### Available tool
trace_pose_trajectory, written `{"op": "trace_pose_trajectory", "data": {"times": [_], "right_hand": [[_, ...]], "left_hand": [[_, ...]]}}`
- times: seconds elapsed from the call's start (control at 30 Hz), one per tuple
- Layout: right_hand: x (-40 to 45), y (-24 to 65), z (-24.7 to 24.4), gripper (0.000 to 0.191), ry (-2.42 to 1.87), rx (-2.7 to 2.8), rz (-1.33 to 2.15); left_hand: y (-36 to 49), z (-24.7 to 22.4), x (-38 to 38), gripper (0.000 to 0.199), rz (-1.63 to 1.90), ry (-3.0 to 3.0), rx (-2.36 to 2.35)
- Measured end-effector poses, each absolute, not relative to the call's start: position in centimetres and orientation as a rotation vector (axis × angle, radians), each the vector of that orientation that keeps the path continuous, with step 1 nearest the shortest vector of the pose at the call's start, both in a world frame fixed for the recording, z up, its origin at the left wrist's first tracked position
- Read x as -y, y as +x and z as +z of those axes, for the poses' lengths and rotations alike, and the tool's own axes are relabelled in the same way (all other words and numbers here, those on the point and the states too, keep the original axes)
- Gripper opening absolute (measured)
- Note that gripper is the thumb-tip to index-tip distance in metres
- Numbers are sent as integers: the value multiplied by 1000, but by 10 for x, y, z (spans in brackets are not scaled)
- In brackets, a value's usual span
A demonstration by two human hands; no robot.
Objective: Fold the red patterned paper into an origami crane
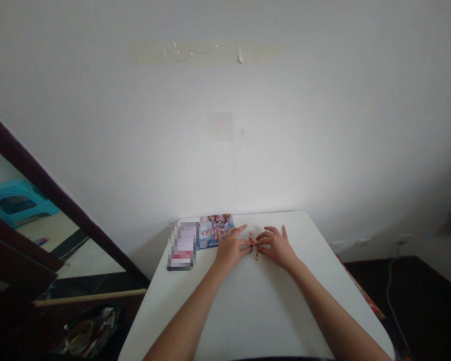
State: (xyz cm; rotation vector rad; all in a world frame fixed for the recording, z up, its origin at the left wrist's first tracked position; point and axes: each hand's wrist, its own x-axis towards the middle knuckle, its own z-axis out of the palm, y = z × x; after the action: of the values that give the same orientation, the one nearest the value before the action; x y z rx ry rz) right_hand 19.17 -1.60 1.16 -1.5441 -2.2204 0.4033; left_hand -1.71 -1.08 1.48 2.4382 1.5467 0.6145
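Between my two hands, near the far end of the white table (240, 311), is a small piece of red, white and tan patterned paper (255, 254), narrow at its middle. My left hand (229, 246) pinches it from the left with thumb and fingertip, other fingers stretched out. From the right, my right hand (277, 246) pinches the same middle, its remaining fingers raised. The fingertips nearly meet there and hide the centre of the paper. A colourful printed booklet (209, 235) lies flat beside and partly behind my left hand.
A phone (183, 245), its screen blurred out, lies at the table's far left corner. Behind the table rises a white wall (225, 165) with a strip of tape (203, 52). A blue plastic stool (20, 200) shows at left, and a cable (390, 286) hangs at right.
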Motion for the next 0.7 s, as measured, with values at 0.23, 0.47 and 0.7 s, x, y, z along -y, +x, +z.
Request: {"op": "trace_pose_trajectory", "data": {"times": [0.23, 0.47, 0.7], "right_hand": [[22, 186, 26, 14, -1613, 2282, 236], [25, 184, 32, 15, -1646, 2290, 234], [21, 189, 20, 13, -1716, 2120, 421]], "left_hand": [[-15, 25, 16, 13, 543, 2583, -1538], [-14, 22, 17, 16, 532, 2529, -1615], [-12, 16, 14, 10, 605, 2340, -1645]]}}
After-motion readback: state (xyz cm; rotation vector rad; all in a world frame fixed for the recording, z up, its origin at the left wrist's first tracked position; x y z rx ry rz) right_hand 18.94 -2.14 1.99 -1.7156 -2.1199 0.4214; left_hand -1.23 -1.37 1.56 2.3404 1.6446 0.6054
